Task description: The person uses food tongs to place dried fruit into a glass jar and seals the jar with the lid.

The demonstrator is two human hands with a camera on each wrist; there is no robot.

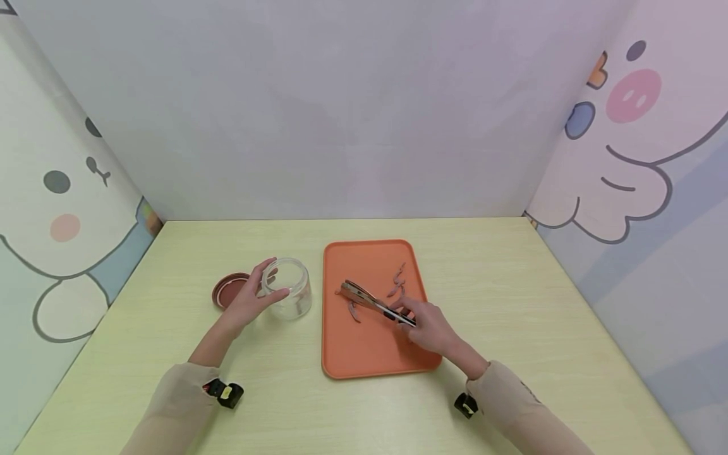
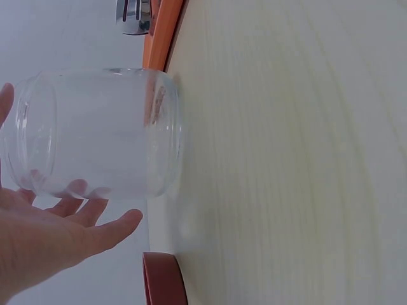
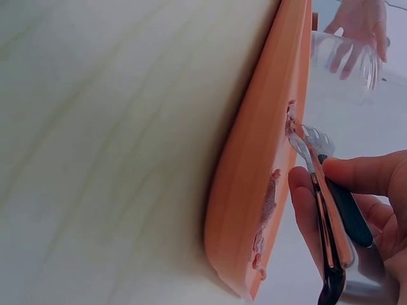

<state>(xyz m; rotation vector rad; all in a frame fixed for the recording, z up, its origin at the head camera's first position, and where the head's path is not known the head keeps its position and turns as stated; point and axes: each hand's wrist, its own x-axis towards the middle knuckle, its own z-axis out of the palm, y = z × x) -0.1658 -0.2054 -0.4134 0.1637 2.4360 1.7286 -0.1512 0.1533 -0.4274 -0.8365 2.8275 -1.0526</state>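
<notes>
My left hand (image 1: 244, 302) holds a clear glass jar (image 1: 297, 302), fingers on its far left side and thumb at the near rim. The jar stands upright and uncapped on the table. My right hand (image 1: 428, 325) grips metal tongs (image 1: 372, 302) with black handle parts, seen closer as tongs (image 3: 331, 210) in the right wrist view. Their tips reach the left part of an orange tray (image 1: 370, 354), by some thin greyish-pink strips (image 1: 354, 311). Whether the tips pinch a strip, I cannot tell. More strips (image 1: 398, 281) lie at the tray's right.
A dark red round lid (image 1: 230, 292) lies on the table left of the jar, partly behind my left hand. The pale wooden table (image 1: 500, 291) meets a plain back wall and cartoon-printed side walls. The tray has a low raised rim.
</notes>
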